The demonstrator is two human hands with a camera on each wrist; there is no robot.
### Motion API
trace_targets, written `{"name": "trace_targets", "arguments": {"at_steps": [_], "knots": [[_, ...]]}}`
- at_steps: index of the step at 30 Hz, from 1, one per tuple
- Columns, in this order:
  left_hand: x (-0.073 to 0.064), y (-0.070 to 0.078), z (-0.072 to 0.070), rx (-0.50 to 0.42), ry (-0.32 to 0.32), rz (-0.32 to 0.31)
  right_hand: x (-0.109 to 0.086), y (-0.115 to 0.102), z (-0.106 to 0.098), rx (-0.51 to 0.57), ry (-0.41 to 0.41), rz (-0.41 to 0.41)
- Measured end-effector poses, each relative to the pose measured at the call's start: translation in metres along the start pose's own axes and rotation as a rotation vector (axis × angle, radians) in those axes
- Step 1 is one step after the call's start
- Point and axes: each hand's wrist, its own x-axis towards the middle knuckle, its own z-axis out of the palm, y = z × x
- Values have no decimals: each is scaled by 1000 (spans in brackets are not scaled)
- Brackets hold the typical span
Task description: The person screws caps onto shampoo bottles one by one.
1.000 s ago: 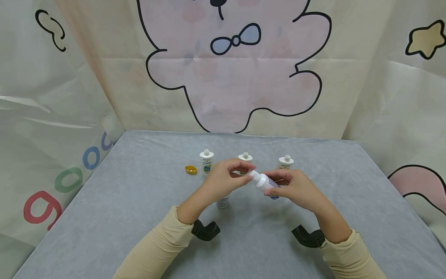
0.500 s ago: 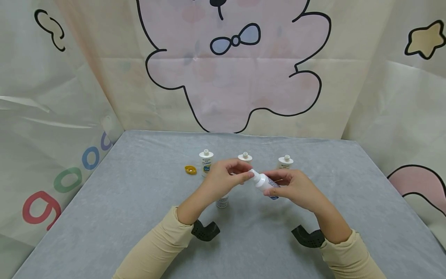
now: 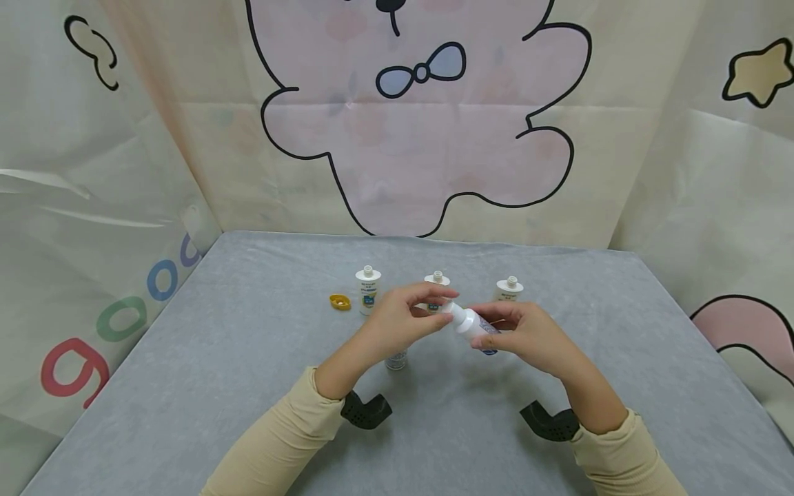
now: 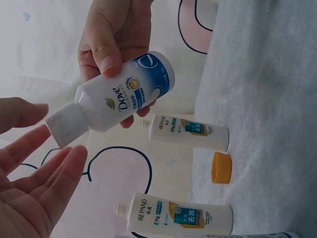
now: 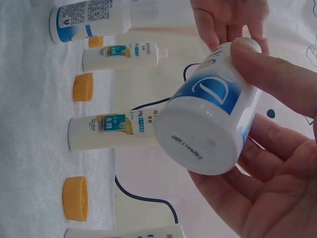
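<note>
My right hand (image 3: 535,339) holds a small white Dove bottle (image 4: 119,99) around its lower body. The bottle tilts, its white flip-top cap (image 4: 68,125) toward my left hand (image 3: 397,315). In the left wrist view the left thumb stands a little off the cap, and the fingers lie spread and loosely bent at its edge. The bottle's base, with a printed date, faces the right wrist camera. Another Dove bottle (image 3: 397,359) stands on the table, partly hidden by the left hand; the right wrist view shows its back label.
Three white REPAND bottles without caps stand farther back: a left one (image 3: 368,289), a middle one (image 3: 437,278) and a right one (image 3: 509,288). A yellow cap (image 3: 340,302) lies beside the left one; further yellow caps (image 5: 75,198) show from the wrist. Grey cloth (image 3: 279,317) covers the table.
Half a second ago the left thumb and fingertips pinched the cap; now they have parted from each other around it. The right hand and its bottle have hardly moved.
</note>
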Motion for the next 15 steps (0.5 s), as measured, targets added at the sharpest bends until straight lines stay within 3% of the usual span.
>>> {"name": "trace_targets", "arguments": {"at_steps": [9,15], "knots": [[1,1,2,43,74,-63,0,-1,1,0,3,6],[0,2,2,56,71,-41,0,0,1,-5,5,3]]}}
